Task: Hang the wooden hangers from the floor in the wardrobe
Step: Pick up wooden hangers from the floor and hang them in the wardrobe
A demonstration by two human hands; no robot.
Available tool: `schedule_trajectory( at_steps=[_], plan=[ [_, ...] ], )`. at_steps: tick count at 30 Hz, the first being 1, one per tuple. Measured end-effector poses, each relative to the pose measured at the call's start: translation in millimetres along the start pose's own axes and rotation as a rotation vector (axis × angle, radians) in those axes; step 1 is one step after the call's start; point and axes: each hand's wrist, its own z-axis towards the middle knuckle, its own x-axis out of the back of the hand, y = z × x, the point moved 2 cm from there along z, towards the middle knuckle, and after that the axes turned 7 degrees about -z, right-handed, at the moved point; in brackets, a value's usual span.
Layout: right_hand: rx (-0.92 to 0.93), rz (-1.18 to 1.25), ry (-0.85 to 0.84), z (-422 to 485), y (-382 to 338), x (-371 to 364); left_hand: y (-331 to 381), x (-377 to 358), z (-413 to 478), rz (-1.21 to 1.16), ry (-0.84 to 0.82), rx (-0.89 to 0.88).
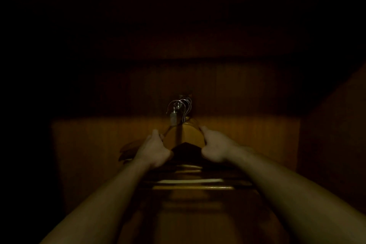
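Arms outstretched, left hand (153, 149) and right hand (214, 147) each in closed grip on wooden hangers (184, 134)

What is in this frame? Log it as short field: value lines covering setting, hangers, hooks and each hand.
setting: dim wooden wardrobe interior, seen from the head camera
hangers: bunch of wooden hangers, held between both hands
hooks: metal hooks clustered above the bunch; the rail itself is too dark to make out
left hand: left hand gripping the left side of the bunch
right hand: right hand gripping the right side of the bunch
lighting: very low, edges of the frame black
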Motion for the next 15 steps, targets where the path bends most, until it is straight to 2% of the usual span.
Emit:
schedule_trajectory(
  at_steps=[8,15],
  plan=[
    [-0.037,-0.097,0.128,-10.5,2.3,-11.9,0.0,-1.3,-0.6,0.106,0.011,-0.006],
    [-0.044,-0.103,0.174,-13.4,5.7,-15.9,-0.9,-3.1,1.7,0.16,0.046,-0.006]
  ],
)
